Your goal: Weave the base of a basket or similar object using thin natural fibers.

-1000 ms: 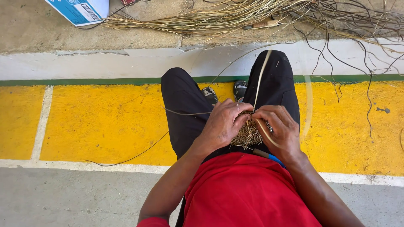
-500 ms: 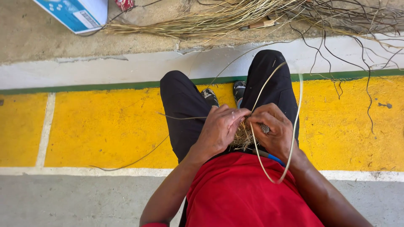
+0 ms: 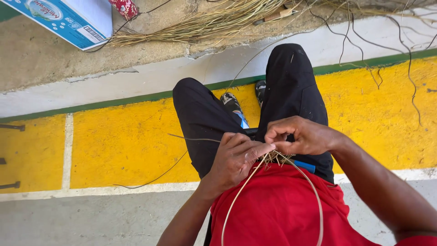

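left hand (image 3: 236, 157) pinched on small tan woven fibre bundle (image 3: 273, 157) over lap | right hand (image 3: 300, 135) pinched on it | bundle mostly hidden | pale looping reed strand (image 3: 314, 196) cut off below

— From where does the camera look?
— From the person's head, almost straight down, facing forward over the lap.
— How near is it?
— Close: the two hands, left hand (image 3: 234, 159) and right hand (image 3: 300, 135), fill the middle; the floor (image 3: 123, 141) lies behind. It is the only view.

Dry, fibrous straw strand (image 3: 314, 196), matt red cloth shirt (image 3: 273, 209), rough painted concrete floor (image 3: 127, 146).
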